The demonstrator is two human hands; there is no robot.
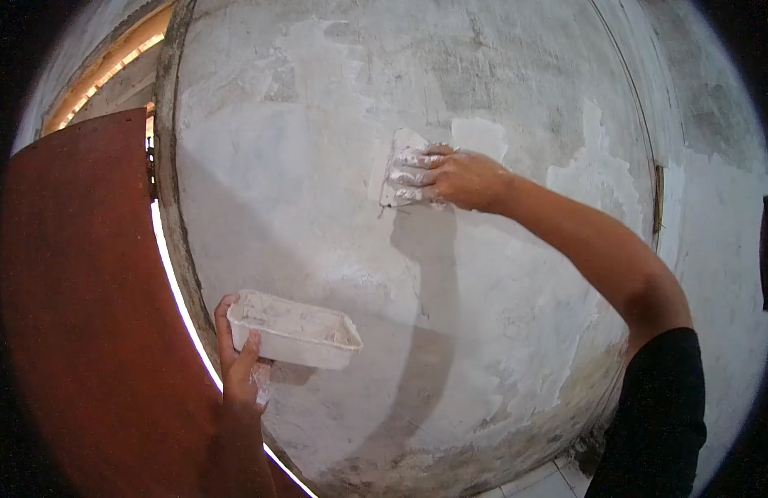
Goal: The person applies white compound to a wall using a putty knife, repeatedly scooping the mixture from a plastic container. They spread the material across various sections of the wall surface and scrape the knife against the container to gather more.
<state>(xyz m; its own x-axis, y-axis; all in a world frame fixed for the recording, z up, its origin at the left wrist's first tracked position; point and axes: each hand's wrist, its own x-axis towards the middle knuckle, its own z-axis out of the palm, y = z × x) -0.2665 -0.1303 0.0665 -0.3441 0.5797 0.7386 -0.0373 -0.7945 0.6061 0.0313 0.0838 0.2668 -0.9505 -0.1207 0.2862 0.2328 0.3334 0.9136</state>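
My right hand (pixel 458 177), its fingers coated in white paste, is stretched out to the wall (pixel 317 166) and closed on a flat pale scraper (pixel 392 170). The scraper lies against the grey wall, its edge upright; the fingers cover much of it. Lower left, my left hand (pixel 243 361) grips one end of a long white tub (pixel 294 332), thumb on the near side and fingers round the end. Whitish filler is smeared along the inside of the tub. Smooth white patches (pixel 479 137) of filler show on the wall beside the right hand.
A reddish-brown door (pixel 77 290) stands at the left, with bright light in the gap along the rough door frame (pixel 170 149). A thin cable (pixel 637 83) runs down the wall at the right. Pale floor tiles (pixel 541 483) show at the bottom.
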